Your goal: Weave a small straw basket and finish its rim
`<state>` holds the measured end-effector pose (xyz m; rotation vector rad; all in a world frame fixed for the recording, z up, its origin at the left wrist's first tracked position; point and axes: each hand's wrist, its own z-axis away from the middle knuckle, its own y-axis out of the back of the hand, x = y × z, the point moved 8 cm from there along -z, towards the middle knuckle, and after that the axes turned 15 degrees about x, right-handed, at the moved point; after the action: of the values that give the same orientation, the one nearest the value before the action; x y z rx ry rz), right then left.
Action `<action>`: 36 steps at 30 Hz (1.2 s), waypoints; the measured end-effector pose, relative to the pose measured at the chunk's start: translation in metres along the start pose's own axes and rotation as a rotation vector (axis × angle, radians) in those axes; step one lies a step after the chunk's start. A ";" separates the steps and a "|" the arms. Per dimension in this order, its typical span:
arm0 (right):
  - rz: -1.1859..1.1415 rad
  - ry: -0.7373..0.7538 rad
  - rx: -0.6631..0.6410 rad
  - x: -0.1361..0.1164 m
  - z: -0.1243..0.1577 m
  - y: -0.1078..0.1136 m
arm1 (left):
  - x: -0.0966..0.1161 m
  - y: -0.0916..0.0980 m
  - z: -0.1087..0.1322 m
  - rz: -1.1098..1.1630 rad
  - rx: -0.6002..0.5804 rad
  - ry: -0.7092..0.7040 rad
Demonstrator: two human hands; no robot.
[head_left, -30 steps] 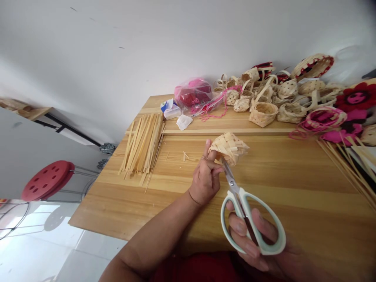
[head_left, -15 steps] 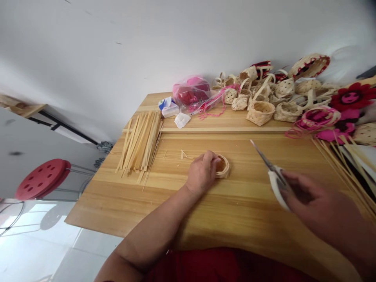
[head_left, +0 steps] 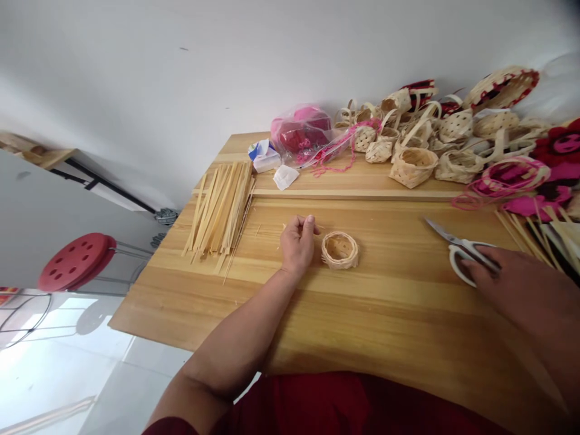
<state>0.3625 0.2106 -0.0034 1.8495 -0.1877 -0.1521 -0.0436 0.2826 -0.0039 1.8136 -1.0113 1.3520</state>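
Note:
A small round woven basket (head_left: 341, 251) with a twisted rim stands upright on the wooden table (head_left: 344, 314). Just to its left is my left hand (head_left: 298, 243), apart from the basket, with its fingers closed in a pinch. A thin pale sliver shows beside those fingertips; what lies between them is too small to make out. My right hand (head_left: 512, 278) holds white-handled scissors (head_left: 457, 241) low over the right side of the table, the blades pointing to the far left and looking nearly closed.
Flat bamboo strips (head_left: 220, 211) lie in a pile at the left. Along the back are a tissue pack (head_left: 265, 158), a crumpled tissue (head_left: 285, 177), a plastic bag with pink things (head_left: 301, 136) and several small woven baskets (head_left: 413, 166). Red stools (head_left: 77, 261) stand beyond the left edge.
My left hand has let go of the basket and moved a little left, leaving it fully in view. My right hand has carried the scissors to the right, away from the basket.

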 end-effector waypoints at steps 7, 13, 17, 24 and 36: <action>-0.043 0.143 0.272 -0.020 0.005 0.020 | 0.002 0.004 -0.001 0.013 0.020 -0.020; -0.580 0.179 0.221 -0.103 0.023 0.041 | 0.004 -0.022 0.021 0.117 -0.314 -0.019; -0.825 0.216 0.137 -0.149 0.025 0.037 | 0.009 -0.033 0.038 0.194 -0.571 -0.029; -1.077 0.057 -0.035 -0.175 0.027 0.021 | 0.014 -0.044 0.062 0.128 -0.787 -0.276; -1.328 -0.171 -0.175 -0.153 0.027 -0.006 | 0.030 -0.045 0.083 0.206 -0.923 -0.208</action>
<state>0.2074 0.2187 -0.0151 1.5049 0.9376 -1.1866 0.0392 0.2286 0.0018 1.1613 -1.6195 0.5993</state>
